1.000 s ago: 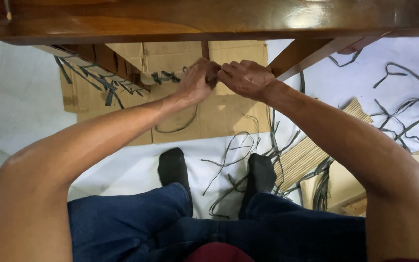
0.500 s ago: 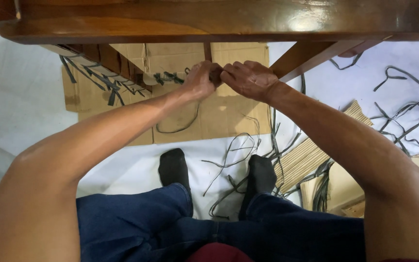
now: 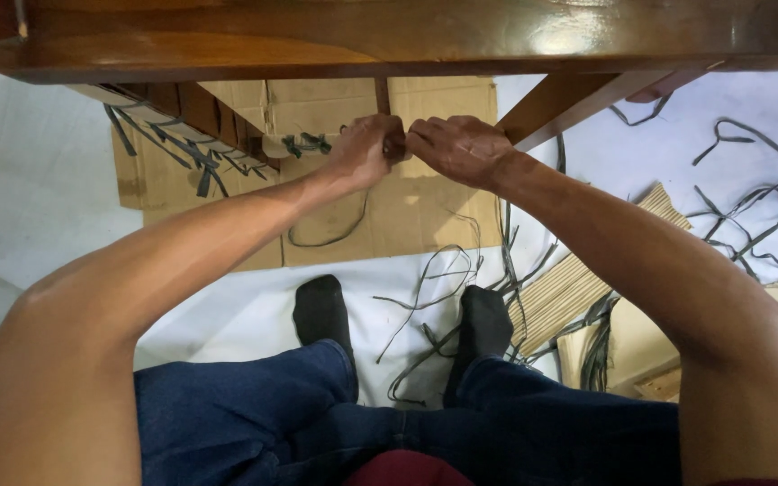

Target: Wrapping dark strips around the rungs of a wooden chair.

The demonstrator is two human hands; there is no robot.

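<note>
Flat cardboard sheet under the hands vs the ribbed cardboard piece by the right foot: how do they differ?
The flat cardboard sheet is smooth, with fold lines; the ribbed cardboard piece shows close parallel ridges. The flat cardboard sheet lies square below the wooden frame and looks broader; the ribbed cardboard piece lies at a slant. A dark strip curls on the sheet; more strips cross the ribbed piece's edge. Both are tan and lie on the white floor covering.

A glossy, varnished wooden frame (image 3: pixel 389 40) is seen, its smooth surface reflecting light. Matt brown corrugated cardboard (image 3: pixel 425 202) is laid flat beneath it. Thin, dark, matt strips (image 3: pixel 425 297) of flexible material are scattered over smooth white sheeting (image 3: pixel 38 198). Blue denim trousers (image 3: pixel 254 414) and black knitted socks (image 3: pixel 321 310) are worn.
</note>
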